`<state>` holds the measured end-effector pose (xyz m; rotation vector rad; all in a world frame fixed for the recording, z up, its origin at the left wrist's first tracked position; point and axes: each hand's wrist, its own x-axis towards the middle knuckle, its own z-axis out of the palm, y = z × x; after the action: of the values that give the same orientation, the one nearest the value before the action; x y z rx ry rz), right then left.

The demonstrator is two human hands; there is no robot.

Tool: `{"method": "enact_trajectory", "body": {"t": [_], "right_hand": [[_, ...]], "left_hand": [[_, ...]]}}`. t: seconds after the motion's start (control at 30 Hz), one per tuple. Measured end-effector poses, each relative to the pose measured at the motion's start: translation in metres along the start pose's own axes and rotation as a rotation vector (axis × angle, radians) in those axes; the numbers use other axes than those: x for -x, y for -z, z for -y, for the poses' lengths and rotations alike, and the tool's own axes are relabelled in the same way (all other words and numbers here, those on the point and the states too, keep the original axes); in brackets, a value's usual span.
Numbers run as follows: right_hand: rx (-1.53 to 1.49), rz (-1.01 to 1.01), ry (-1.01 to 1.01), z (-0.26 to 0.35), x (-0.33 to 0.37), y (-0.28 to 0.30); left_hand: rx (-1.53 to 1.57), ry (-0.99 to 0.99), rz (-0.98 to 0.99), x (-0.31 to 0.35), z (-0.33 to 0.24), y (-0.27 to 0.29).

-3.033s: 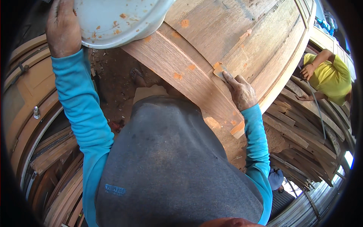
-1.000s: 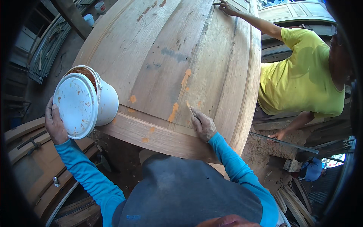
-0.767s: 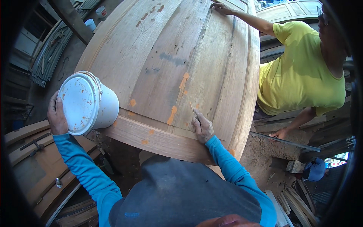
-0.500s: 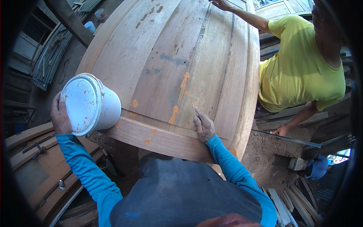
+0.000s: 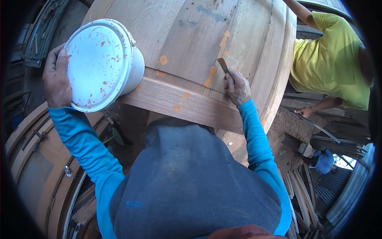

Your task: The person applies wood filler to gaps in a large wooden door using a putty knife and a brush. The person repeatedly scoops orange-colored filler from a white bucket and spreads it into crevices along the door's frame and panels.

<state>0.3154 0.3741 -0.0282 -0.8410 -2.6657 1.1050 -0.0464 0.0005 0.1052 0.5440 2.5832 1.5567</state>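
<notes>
My left hand (image 5: 57, 79) grips the rim of a white plastic bucket (image 5: 97, 67). The bucket is tilted, so its round white face, flecked with orange, is turned up toward me. Beneath and beyond lies a large panelled wooden door (image 5: 179, 57). In my right hand (image 5: 238, 88) is a putty knife (image 5: 223, 65), its thin blade stained orange-brown and pointing away from me. The blade is over the door beside a streak of orange filler (image 5: 210, 76); whether it touches the wood, I cannot tell. Other filler patches (image 5: 177, 108) dot the near rail.
A person in a yellow shirt (image 5: 330, 59) stands at the right, one hand (image 5: 305, 112) by a long thin bar. Another wooden door (image 5: 51, 175) with a metal knob is at lower left. Wood strips (image 5: 300, 187) lie at lower right. Corrugated sheets (image 5: 45, 32) are at far left.
The view has shifted, and the bucket appears higher and larger, its face turned more toward me. My right hand now shows more of the putty knife's blade.
</notes>
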Motion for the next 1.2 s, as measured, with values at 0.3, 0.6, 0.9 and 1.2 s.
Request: {"method": "enact_trajectory", "body": {"t": [0.3, 0.6, 0.9, 1.2], "right_hand": [[0.667, 0.263, -0.033, 0.04, 0.007, -0.004], [0.795, 0.411, -0.018, 0.054, -0.016, 0.019], [0.702, 0.503, 0.067, 0.051, -0.022, 0.03], [0.132, 0.53, -0.177, 0.021, -0.094, 0.066]], "left_hand": [[-0.063, -0.027, 0.038, 0.012, -0.01, -0.002], [-0.035, -0.122, 0.046, 0.016, -0.005, -0.002], [0.061, -0.102, 0.024, 0.012, 0.005, -0.004], [0.206, 0.045, -0.017, 0.01, 0.002, -0.004]]}}
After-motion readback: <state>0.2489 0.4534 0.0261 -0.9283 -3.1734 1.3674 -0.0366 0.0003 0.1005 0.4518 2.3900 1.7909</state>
